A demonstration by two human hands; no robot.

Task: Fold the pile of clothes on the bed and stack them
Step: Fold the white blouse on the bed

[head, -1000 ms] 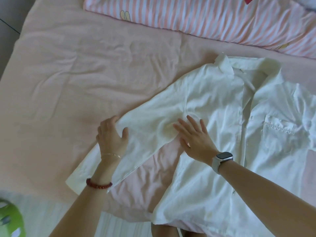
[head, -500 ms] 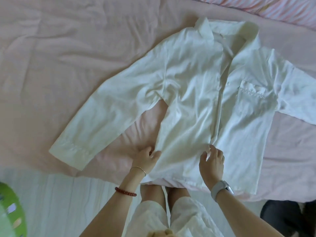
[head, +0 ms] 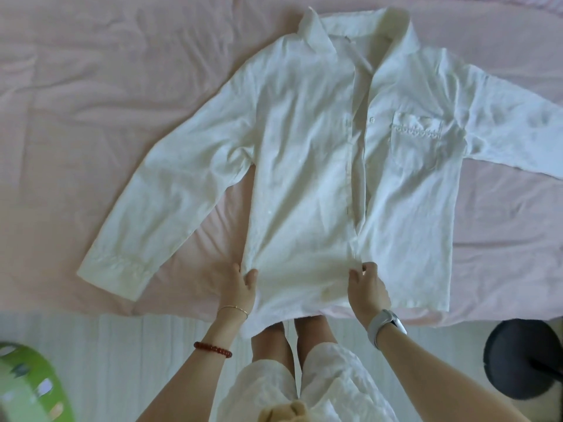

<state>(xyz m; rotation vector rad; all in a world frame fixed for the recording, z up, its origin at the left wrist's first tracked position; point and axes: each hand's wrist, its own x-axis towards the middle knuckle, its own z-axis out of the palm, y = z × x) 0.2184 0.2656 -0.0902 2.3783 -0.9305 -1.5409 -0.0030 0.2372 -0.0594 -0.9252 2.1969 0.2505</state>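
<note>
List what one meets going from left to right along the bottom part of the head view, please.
Green object → bead bracelet → left hand → right hand → watch → black stool.

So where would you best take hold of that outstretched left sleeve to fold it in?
Probably at the cuff, coming from the bed's near edge. The left sleeve lies flat and angled away from the shirt body, its cuff end free on the sheet and closest to the left hand.
</note>
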